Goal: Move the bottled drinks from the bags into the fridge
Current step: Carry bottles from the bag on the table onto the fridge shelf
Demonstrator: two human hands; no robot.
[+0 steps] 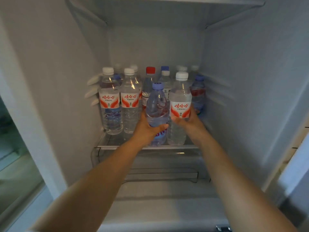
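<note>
fridge [55, 67]: door open, you're looking down onto one glass shelf [107, 144]. No bags in view.
left pair [119, 101]: two white-cap bottles with red-and-white labels, upright, touching, at the left of the shelf. They set the front line for the rest.
back rows [150, 71]: more bottles upright behind, with red, blue and white caps. The rear is packed, so new ones go in front; count unclear.
left hand [147, 126]: your fingers wrap the lower half of the blue-cap bottle [157, 104], thumb across the front. A low grip keeps the cap clear of the row behind. Base at the shelf's front edge; can't tell if it has landed.
gap: the free slot between left pair and your two bottles looks tight, hence both go in upright and side by side.
right hand [189, 119]: your fingers grasp the white-cap bottle [179, 104] at its label, thumb on the front. It touches the blue-cap one.
right edge [198, 92]: another blue-cap bottle stands behind your right hand, near the wall.
risk: judged, pushing in could knock the back rows.
</note>
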